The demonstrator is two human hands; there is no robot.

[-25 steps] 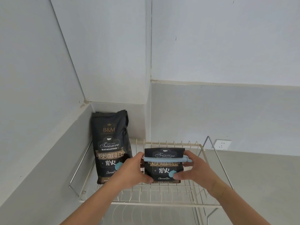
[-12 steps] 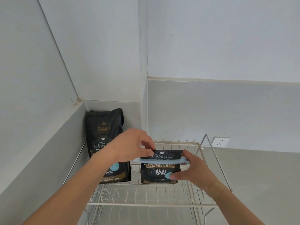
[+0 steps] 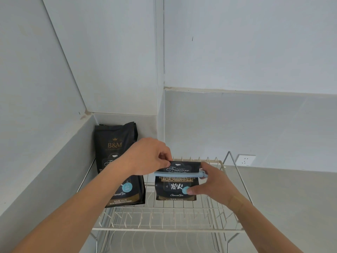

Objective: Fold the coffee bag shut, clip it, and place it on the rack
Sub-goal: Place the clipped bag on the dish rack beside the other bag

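Clipped bag [image 3: 176,181] held upright on rack [image 3: 164,230]: top corner pinched by left hand [image 3: 148,157], right side gripped by right hand [image 3: 212,182].

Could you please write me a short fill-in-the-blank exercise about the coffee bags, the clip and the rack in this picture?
1. The clip across the folded coffee bag is light ____ in colour.
2. The taller, unclipped bag stands to the ____ of the folded one.
3. Both bags stand on a wire ____.
4. The left hand pinches the folded bag's top ____ corner, while the right hand steadies its other side.

Missing words: blue; left; rack; left
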